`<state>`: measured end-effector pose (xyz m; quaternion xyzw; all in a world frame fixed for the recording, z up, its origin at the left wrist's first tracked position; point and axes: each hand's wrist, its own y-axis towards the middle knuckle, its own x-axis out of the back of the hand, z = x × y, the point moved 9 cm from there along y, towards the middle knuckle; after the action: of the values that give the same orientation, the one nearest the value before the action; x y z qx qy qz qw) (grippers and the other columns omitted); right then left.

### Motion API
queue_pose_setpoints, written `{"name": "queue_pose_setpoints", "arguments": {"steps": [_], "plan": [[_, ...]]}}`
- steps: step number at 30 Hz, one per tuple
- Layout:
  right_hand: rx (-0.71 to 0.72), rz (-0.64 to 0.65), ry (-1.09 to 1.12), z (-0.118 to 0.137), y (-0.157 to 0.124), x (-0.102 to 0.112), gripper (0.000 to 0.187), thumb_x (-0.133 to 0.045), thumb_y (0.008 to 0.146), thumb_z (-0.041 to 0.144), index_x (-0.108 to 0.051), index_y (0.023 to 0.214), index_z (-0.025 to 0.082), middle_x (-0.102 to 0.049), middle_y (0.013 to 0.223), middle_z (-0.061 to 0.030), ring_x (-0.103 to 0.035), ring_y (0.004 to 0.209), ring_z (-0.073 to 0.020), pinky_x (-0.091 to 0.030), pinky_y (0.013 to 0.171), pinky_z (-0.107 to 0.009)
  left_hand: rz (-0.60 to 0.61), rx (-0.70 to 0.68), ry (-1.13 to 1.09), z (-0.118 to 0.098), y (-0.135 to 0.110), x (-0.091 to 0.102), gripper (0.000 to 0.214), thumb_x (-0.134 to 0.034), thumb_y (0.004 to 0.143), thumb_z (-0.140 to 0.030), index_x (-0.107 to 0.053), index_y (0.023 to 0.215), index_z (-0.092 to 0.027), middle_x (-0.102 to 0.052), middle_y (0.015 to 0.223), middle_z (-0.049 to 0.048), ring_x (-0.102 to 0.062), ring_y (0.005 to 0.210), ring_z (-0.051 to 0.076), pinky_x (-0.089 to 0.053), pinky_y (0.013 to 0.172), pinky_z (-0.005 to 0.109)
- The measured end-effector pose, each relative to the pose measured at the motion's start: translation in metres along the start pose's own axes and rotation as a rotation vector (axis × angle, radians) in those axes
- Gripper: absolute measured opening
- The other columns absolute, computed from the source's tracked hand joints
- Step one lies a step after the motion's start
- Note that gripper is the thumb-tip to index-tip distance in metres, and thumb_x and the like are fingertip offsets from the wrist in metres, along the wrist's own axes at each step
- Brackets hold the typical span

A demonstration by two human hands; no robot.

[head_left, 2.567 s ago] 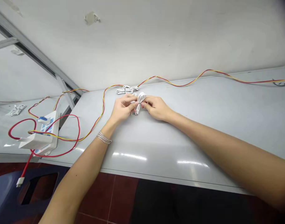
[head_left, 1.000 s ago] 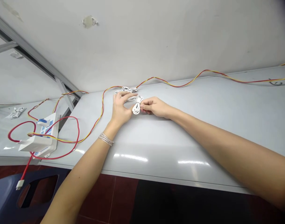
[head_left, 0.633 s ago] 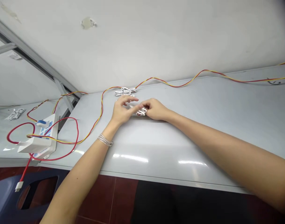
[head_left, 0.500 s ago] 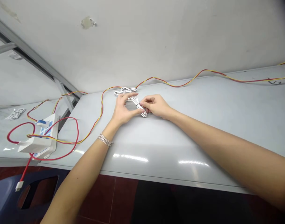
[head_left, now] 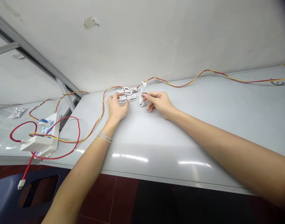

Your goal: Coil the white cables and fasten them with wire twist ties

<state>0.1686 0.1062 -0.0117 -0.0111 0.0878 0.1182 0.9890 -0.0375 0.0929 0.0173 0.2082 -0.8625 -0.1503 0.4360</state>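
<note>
My right hand (head_left: 159, 103) pinches a coiled white cable (head_left: 142, 90) by its dark tie at the middle. That coil stands nearly upright just above the grey tabletop. To its left my left hand (head_left: 117, 107) has thumb and fingers closed about the left end of another white cable bundle (head_left: 129, 99), which lies on the table. Directly behind it, near the wall, rests a further tied white cable bundle (head_left: 127, 90). Part of the bundle at my left hand is hidden by the fingers.
A twisted red-and-yellow wire (head_left: 179, 85) runs along the wall. At left, a white power strip (head_left: 54, 130) carries a white adapter (head_left: 38, 143) and a looping red cable (head_left: 79, 130). Another white cable bundle (head_left: 18, 113) lies farther left. A blue chair (head_left: 7, 193) is below the table edge.
My right hand has lifted the coiled cable up and turned it upright. My left hand has let go of that coil and moved left to the bundle on the table.
</note>
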Motion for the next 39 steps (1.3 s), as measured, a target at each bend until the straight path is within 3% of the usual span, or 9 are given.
{"name": "queue_pose_setpoints", "arguments": {"steps": [5,12,15,18,22,27,30,34,39], "plan": [[0.010,-0.032,-0.037,0.001,-0.002,0.001,0.031,-0.072,0.082,0.021,-0.069,0.112,0.014,-0.073,0.099,-0.0085,-0.062,0.049,-0.0087,-0.049,0.043,-0.022,0.035,0.016,0.073,0.009,0.005,-0.003,0.033,-0.072,0.071,-0.021,-0.071,0.103,-0.015,-0.059,0.116,0.0152,-0.052,0.118,0.034,-0.036,0.110,0.051],[0.169,0.166,-0.430,0.002,-0.004,-0.021,0.012,-0.066,0.082,0.018,-0.075,0.087,0.013,-0.073,0.079,-0.0051,-0.060,0.058,-0.0101,-0.048,0.058,-0.024,0.218,0.097,0.091,0.007,0.003,-0.012,0.025,-0.069,0.077,-0.024,-0.075,0.099,-0.015,-0.067,0.086,0.0096,-0.062,0.084,0.026,-0.048,0.086,0.041],[0.243,0.168,-0.568,0.005,-0.006,-0.022,0.013,-0.064,0.081,0.017,-0.076,0.086,0.013,-0.073,0.077,-0.0048,-0.062,0.066,-0.0126,-0.048,0.067,-0.026,0.204,0.112,-0.056,0.005,0.003,-0.014,0.021,-0.067,0.078,-0.024,-0.074,0.096,-0.015,-0.065,0.077,0.0055,-0.058,0.072,0.019,-0.046,0.075,0.034],[0.250,0.153,-0.611,0.006,-0.007,-0.022,0.015,-0.064,0.082,0.017,-0.077,0.089,0.013,-0.074,0.080,-0.0053,-0.062,0.068,-0.0134,-0.047,0.070,-0.026,0.209,0.102,-0.389,-0.002,0.001,-0.020,0.020,-0.067,0.077,-0.027,-0.071,0.094,-0.015,-0.063,0.075,0.0029,-0.053,0.066,0.014,-0.043,0.065,0.028],[0.190,0.111,-0.545,0.003,-0.005,-0.017,0.028,-0.065,0.087,0.027,-0.073,0.108,0.011,-0.075,0.085,-0.0073,-0.061,0.061,-0.0118,-0.047,0.064,-0.026,0.390,0.097,-0.832,-0.025,-0.010,-0.035,0.032,-0.077,0.070,-0.036,-0.068,0.093,-0.015,-0.060,0.071,0.0010,-0.051,0.059,0.011,-0.040,0.055,0.024],[0.258,0.128,-0.440,0.006,-0.004,-0.019,0.033,-0.067,0.087,0.039,-0.070,0.109,0.016,-0.074,0.099,-0.0087,-0.056,0.056,-0.0097,-0.046,0.055,-0.025,0.614,0.071,-0.825,-0.038,-0.024,-0.046,0.041,-0.076,0.073,-0.050,-0.070,0.099,-0.018,-0.056,0.065,0.0005,-0.048,0.053,0.011,-0.032,0.047,0.024],[0.261,0.157,-0.387,0.005,-0.004,-0.019,0.031,-0.067,0.086,0.042,-0.072,0.103,0.017,-0.073,0.095,-0.0067,-0.054,0.053,-0.0090,-0.045,0.053,-0.025,0.590,-0.069,-0.713,-0.041,-0.022,-0.044,0.039,-0.070,0.078,-0.053,-0.072,0.097,-0.019,-0.062,0.081,0.0056,-0.051,0.061,0.013,-0.041,0.052,0.027],[0.234,0.165,-0.350,0.006,-0.005,-0.017,0.032,-0.067,0.085,0.046,-0.074,0.090,0.015,-0.067,0.073,-0.0023,-0.054,0.050,-0.0098,-0.043,0.051,-0.024,0.443,-0.181,-0.514,-0.037,-0.017,-0.038,0.032,-0.065,0.084,-0.050,-0.075,0.090,-0.020,-0.061,0.092,0.0096,-0.058,0.087,0.020,-0.051,0.067,0.029],[0.172,0.077,-0.295,0.007,-0.005,-0.008,0.040,-0.078,0.072,0.053,-0.074,0.079,0.014,-0.062,0.062,-0.0012,-0.049,0.047,-0.0100,-0.040,0.046,-0.026,0.334,-0.118,-0.545,-0.032,-0.013,-0.028,0.032,-0.076,0.077,-0.038,-0.072,0.102,-0.020,-0.059,0.088,0.0051,-0.057,0.072,0.013,-0.050,0.066,0.028]]}}
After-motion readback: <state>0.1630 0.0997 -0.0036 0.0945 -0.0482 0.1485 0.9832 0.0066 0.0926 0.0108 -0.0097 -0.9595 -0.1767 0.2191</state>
